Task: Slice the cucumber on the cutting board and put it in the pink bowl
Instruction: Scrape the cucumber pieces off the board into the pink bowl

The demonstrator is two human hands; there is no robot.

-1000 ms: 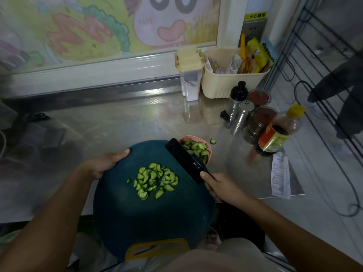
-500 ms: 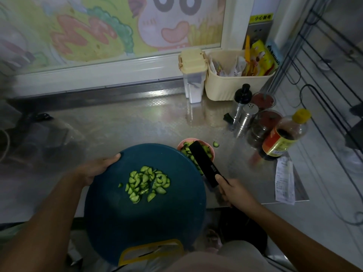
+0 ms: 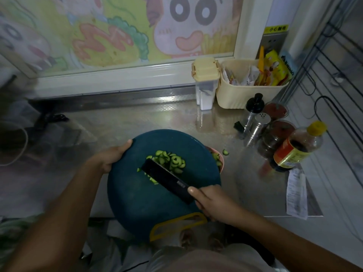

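Note:
A round dark teal cutting board (image 3: 137, 203) with a yellow handle is held over the counter's front edge. My left hand (image 3: 110, 156) grips its left rim. A heap of green cucumber slices (image 3: 172, 160) lies on the board. My right hand (image 3: 212, 203) grips a black knife (image 3: 167, 179) whose broad blade lies across the board, against the near side of the slices. The pink bowl (image 3: 221, 163) is mostly hidden under the board's right edge; cucumber pieces show inside it.
One stray cucumber slice (image 3: 225, 152) lies on the steel counter (image 3: 137, 122) beside the bowl. To the right stand a sauce bottle (image 3: 294, 152), jars and shakers (image 3: 257, 124); behind them a cream basket (image 3: 247, 93) and a lidded container (image 3: 205, 83). A receipt (image 3: 296, 193) lies at the counter's right.
The knife has swung from over the bowl back onto the board, behind the slices. The board has shifted right and now covers most of the bowl.

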